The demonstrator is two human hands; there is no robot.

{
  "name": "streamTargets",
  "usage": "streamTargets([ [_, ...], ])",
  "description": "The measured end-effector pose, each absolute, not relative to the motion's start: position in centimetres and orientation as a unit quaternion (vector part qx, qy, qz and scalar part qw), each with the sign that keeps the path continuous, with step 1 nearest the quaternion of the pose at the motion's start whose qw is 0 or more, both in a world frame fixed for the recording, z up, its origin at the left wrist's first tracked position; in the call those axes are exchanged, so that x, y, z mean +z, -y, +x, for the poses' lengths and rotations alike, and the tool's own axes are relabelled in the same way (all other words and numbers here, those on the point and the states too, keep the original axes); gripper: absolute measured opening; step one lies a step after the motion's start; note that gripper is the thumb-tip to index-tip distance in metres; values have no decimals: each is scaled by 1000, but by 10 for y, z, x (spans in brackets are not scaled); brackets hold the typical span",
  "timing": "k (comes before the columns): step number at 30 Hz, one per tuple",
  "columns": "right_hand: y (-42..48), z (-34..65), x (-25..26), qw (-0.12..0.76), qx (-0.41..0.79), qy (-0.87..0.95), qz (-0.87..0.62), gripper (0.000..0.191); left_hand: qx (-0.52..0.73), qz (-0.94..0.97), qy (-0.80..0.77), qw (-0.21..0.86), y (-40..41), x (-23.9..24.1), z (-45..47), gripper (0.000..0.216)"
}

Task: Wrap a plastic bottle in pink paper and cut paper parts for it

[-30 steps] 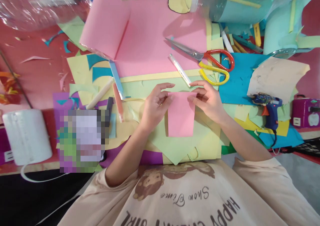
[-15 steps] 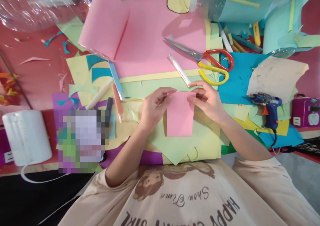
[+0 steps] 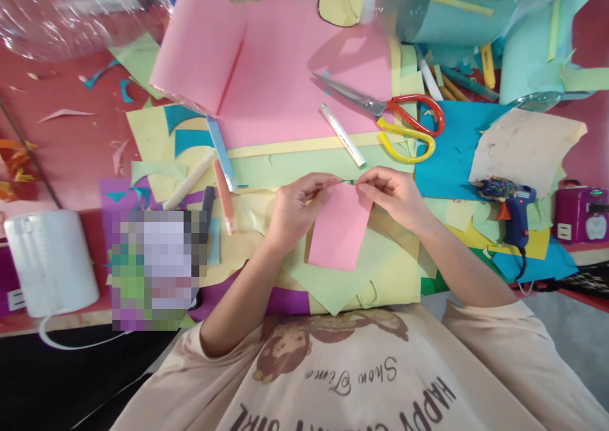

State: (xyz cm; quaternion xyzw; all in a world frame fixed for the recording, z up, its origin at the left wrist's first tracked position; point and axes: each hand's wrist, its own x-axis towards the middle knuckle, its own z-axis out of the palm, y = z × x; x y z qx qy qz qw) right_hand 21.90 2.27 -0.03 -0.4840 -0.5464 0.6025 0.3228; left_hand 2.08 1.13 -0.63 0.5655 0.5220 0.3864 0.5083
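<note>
A small pink paper rectangle [image 3: 339,231] lies tilted on light green and yellow sheets [image 3: 333,285] in front of me. My left hand [image 3: 297,205] pinches its upper left corner with curled fingers. My right hand [image 3: 394,193] pinches the upper right corner the same way. The fingertips of both hands nearly meet over the paper's top edge. A white pen [image 3: 343,135] lies just beyond my hands, and red and yellow scissors [image 3: 394,115] rest on a large pink sheet [image 3: 280,69].
A blue glue gun [image 3: 511,205] lies at the right on blue paper [image 3: 451,152]. A white roll [image 3: 50,259] stands at the left. Clear plastic bottles [image 3: 80,12] lie at the top left. Crayons and paper scraps [image 3: 209,171] are scattered about.
Both hands have drawn their fingertips closer together along the paper's top edge. The pink rectangle has turned slightly, its lower end swinging left.
</note>
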Motion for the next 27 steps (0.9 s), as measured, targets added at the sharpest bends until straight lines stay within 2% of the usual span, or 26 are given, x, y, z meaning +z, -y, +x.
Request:
streamTargets([
  [5,-21,219,2,264,635,561,-460,20,347,618,-494,504,-10,-2,24,17],
  [8,-21,218,2,256,613,588,-462,19,337,628,-491,501,-9,-4,24,20],
  [10,-21,219,3,284,569,608,-475,21,318,629,-496,507,-8,-6,23,29],
  [14,-26,225,3,394,449,612,-518,23,285,617,-495,542,-7,-11,18,55],
  [21,-39,240,-2,528,276,580,-555,25,350,550,-512,559,-15,-7,16,49],
  [27,-39,239,-8,564,276,563,-537,29,553,413,-501,521,-27,-9,11,38],
])
